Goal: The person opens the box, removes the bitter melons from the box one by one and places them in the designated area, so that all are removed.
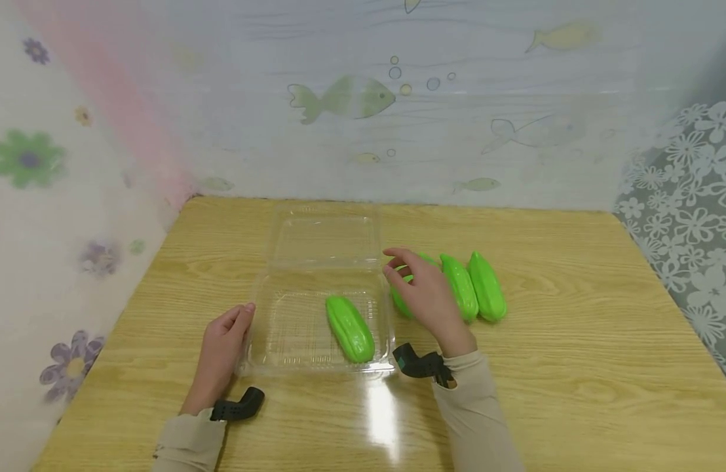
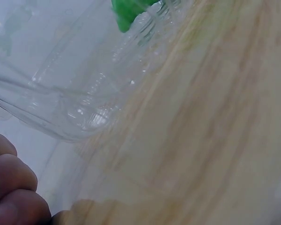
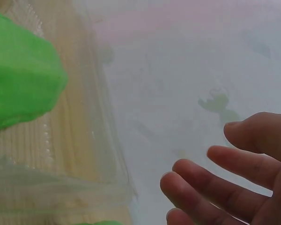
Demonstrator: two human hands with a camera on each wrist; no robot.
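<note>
A clear plastic clamshell box (image 1: 316,278) lies with its lid folded back. Inside its base, right of the middle, rests one glossy green ridged fruit (image 1: 350,329), like a starfruit, slanted. My left hand (image 1: 223,347) is at the box's left edge, fingers curled and thumb against the rim; the left wrist view shows the curled fingers (image 2: 14,187) beside the clear wall, the contact itself hidden. Above the box's right edge is my right hand (image 1: 428,295), holding nothing, its fingers apart in the right wrist view. Partly behind it are several more green fruits (image 1: 487,287).
The wooden table (image 1: 575,367) meets a wall with painted fish (image 1: 357,97) at the back. A flowered wall (image 1: 74,262) stands on the left, and a grey floral panel (image 1: 693,216) on the right. Each wrist wears a black camera mount (image 1: 239,405).
</note>
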